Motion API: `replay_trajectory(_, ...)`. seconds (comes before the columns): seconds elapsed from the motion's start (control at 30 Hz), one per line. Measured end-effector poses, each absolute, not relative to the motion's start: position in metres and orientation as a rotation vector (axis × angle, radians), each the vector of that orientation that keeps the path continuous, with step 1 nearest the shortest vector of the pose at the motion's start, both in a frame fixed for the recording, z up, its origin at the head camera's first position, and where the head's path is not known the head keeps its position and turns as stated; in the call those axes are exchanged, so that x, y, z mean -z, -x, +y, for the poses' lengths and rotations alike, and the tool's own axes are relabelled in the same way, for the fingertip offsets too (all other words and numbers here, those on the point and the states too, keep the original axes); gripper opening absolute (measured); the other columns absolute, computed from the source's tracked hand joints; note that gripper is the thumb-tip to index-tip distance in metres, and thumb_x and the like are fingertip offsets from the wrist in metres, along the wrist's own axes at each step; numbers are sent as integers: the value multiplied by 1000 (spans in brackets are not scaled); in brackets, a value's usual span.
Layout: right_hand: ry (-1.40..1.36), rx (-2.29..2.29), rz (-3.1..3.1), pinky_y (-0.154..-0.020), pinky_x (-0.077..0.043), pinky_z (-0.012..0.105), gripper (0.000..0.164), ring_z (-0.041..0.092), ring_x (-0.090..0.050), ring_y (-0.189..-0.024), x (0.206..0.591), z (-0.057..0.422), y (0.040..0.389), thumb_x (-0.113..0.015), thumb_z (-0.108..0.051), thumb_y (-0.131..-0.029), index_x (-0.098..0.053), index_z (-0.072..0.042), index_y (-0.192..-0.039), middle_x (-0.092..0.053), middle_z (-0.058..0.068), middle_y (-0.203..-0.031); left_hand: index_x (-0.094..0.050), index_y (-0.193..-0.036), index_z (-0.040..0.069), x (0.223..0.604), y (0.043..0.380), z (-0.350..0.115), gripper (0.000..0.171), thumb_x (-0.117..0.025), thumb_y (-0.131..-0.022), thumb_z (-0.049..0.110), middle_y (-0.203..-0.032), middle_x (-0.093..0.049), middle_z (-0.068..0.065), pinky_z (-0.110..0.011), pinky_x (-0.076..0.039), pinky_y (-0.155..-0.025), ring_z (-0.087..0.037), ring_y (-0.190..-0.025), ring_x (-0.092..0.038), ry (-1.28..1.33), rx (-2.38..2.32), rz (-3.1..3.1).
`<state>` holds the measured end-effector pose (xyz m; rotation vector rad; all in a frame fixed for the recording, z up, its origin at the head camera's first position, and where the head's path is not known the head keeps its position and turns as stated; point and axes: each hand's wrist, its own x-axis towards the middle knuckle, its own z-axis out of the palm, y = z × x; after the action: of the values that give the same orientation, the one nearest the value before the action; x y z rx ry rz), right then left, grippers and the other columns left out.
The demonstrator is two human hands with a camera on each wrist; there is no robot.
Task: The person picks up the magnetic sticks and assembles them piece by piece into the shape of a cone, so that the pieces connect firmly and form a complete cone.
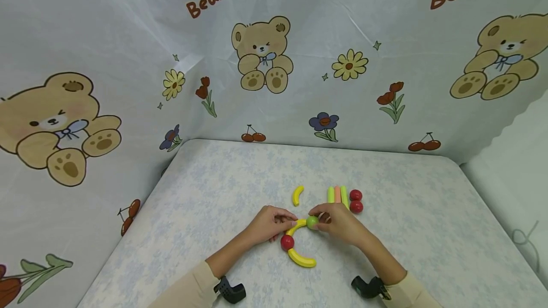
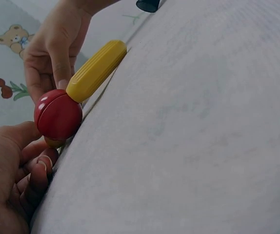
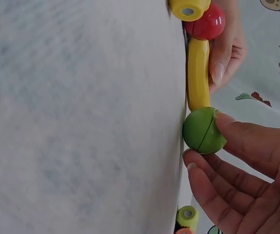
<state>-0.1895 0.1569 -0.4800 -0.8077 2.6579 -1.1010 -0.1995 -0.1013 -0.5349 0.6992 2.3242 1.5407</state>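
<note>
In the head view, a chain lies on the table: a lower yellow curved rod, a red ball, an upper yellow curved rod and a green ball. My left hand pinches the upper rod near the middle. My right hand holds the green ball between thumb and fingers. That ball meets the rod's end in the right wrist view. A round metal disc shows on the end of the lower yellow rod.
Behind the chain lies a separate short yellow curved rod. Green straight rods flank an orange rod beyond my right hand, beside two red balls. A bear-printed curtain hangs along the table's far edge.
</note>
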Motion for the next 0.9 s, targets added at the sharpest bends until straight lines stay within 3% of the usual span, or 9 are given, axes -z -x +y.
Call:
replay_trajectory(0.53,871,1154,2595,-79,-60,31,33,28,-71,-96,477,156,184,-76,4,-87,-70,7,-119,-72,16,-115,-80,-106,20,537,202,-96,14,-75,-95,27,-68,-66,4,-26,-41,-35,-10,-39,-46,-744,-1527,2323)
replay_trajectory(0.9,895,1083,2670,-78,-61,33,26,25,-71,-93,457,158,194,-74,0,-90,-71,4,-116,-73,16,-111,-80,-106,22,542,201,-98,15,-75,-95,32,-70,-65,5,-26,-42,-35,-11,-40,-47,-730,-1513,2324)
